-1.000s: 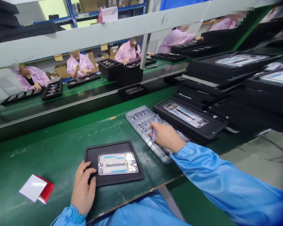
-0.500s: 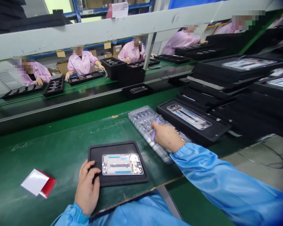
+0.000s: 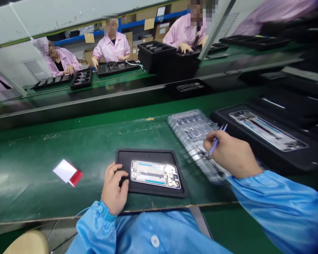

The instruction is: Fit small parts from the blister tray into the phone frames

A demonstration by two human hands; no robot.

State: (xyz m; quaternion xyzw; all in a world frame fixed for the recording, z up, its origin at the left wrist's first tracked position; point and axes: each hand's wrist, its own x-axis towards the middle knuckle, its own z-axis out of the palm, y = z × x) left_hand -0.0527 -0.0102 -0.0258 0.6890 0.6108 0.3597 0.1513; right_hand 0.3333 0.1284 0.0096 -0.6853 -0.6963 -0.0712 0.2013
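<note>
My left hand [image 3: 115,190] rests at the left side of a black foam tray [image 3: 124,155], its bent fingers over the rim and the thumb near the phone frame. The silver phone frame [image 3: 155,174], with blue strips and a dark central band, lies flat in that tray. My right hand [image 3: 233,153] is closed around purple tweezers [image 3: 215,145], whose tips point up and away. It hovers over the right part of a clear plastic blister tray [image 3: 188,130] that has small parts in its pockets. The hand hides part of the blister tray.
Another phone frame [image 3: 267,130] lies on black trays at the right. A white-and-red folded card [image 3: 66,171] sits on the green table [image 3: 95,144] at left. Beyond the dark conveyor, people in pink work at black trays [image 3: 116,68]. A round stool [image 3: 26,243] stands at lower left.
My view has turned, so most things appear farther right. The right hand, still holding the tweezers, has shifted slightly right over the blister tray. The left hand stays at the foam tray.
</note>
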